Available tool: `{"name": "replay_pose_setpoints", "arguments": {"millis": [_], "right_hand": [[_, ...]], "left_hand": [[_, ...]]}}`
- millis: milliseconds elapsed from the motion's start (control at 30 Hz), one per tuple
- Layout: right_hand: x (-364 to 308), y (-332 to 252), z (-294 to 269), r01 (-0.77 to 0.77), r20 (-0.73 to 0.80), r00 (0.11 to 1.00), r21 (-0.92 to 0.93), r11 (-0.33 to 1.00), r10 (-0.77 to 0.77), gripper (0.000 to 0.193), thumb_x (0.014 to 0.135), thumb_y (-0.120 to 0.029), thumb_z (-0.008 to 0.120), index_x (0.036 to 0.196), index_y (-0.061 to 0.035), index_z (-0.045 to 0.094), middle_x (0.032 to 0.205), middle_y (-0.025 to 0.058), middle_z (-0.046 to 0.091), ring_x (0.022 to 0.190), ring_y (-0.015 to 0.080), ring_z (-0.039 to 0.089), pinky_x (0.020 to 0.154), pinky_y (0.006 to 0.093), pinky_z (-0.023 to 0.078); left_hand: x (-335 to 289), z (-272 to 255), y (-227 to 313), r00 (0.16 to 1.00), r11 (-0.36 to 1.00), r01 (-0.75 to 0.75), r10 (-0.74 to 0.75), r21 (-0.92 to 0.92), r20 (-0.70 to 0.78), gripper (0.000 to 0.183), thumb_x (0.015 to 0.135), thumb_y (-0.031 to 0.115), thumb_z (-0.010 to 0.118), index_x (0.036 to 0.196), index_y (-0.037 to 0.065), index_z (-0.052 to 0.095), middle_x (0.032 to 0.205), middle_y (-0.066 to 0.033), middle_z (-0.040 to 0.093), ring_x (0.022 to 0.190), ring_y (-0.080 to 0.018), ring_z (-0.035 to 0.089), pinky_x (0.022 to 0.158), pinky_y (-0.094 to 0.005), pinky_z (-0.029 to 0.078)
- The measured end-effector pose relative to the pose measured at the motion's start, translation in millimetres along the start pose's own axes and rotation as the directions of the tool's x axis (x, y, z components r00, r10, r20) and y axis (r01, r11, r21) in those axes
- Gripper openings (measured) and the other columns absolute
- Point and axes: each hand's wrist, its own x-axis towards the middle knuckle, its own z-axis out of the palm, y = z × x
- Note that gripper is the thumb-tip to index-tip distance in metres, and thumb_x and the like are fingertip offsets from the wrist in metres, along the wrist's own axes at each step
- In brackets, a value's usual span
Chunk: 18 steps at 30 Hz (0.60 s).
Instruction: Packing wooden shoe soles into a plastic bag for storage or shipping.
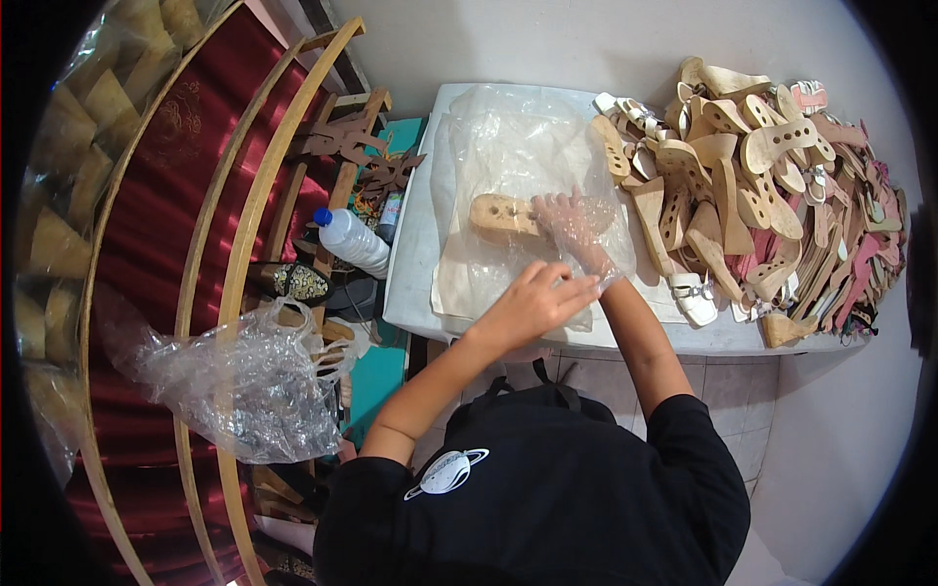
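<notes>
A wooden shoe sole [506, 217] with several round holes lies lengthwise inside a large clear plastic bag [508, 132] spread flat on the table. My right hand [567, 225] reaches into the bag, its fingers over the middle of the sole, with plastic covering the hand and wrist. Just nearer to me, my left hand [537, 298] hovers at the bag's near edge, fingers loosely stretched toward my right wrist. Nothing shows in its fingers. The sole's right part is partly hidden by the hand and by glare on the plastic.
Wooden wedge soles [723, 186] and strap parts heap the right of the white table [415, 293]. White sandals [694, 298] lie by its front edge. At left are a water bottle [352, 239], a curved wooden rail [239, 264] and a crumpled plastic bag [244, 391].
</notes>
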Motion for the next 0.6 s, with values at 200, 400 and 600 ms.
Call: {"name": "replay_pose_setpoints", "arguments": {"millis": [200, 400, 600], "right_hand": [[33.7, 22.6, 25.9, 0.046, -0.121, 0.99, -0.171, 0.984, -0.067, 0.027, 0.082, -0.029, 0.05, 0.102, -0.0117, 0.048, 0.092, 0.0078, 0.056, 0.091, 0.0262, 0.054, 0.096, 0.0577, 0.024], [79.8, 42.2, 21.3, -0.076, -0.082, 0.994, -0.007, 0.997, 0.075, 0.027, 0.08, -0.025, 0.052, 0.103, -0.0104, 0.047, 0.094, 0.0091, 0.055, 0.097, 0.028, 0.052, 0.097, 0.0584, 0.023], [132.8, 53.7, 28.8, -0.028, -0.133, 0.991, 0.029, 0.999, 0.032, 0.025, 0.082, -0.025, 0.049, 0.102, -0.0083, 0.047, 0.092, 0.0098, 0.055, 0.097, 0.0292, 0.052, 0.097, 0.0581, 0.023]], "left_hand": [[5.0, 21.3, 9.7, 0.998, 0.988, 0.046, -0.051, -0.146, -0.025, 0.043, 0.069, 0.008, 0.052, 0.112, 0.008, 0.057, 0.119, -0.0003, 0.053, 0.086, -0.0182, 0.05, 0.076, -0.0293, 0.045], [26.8, -11.1, 20.3, 0.989, 0.95, 0.123, -0.093, -0.288, 0.115, 0.049, 0.065, -0.003, 0.052, 0.113, 0.005, 0.056, 0.119, -0.0034, 0.053, 0.084, -0.02, 0.05, 0.074, -0.0268, 0.047], [32.1, -32.6, -8.1, 0.982, 0.77, 0.157, -0.058, -0.619, 0.178, 0.055, 0.059, -0.007, 0.053, 0.112, 0.005, 0.057, 0.115, -0.0024, 0.056, 0.085, -0.0211, 0.05, 0.076, -0.0271, 0.046]]}}
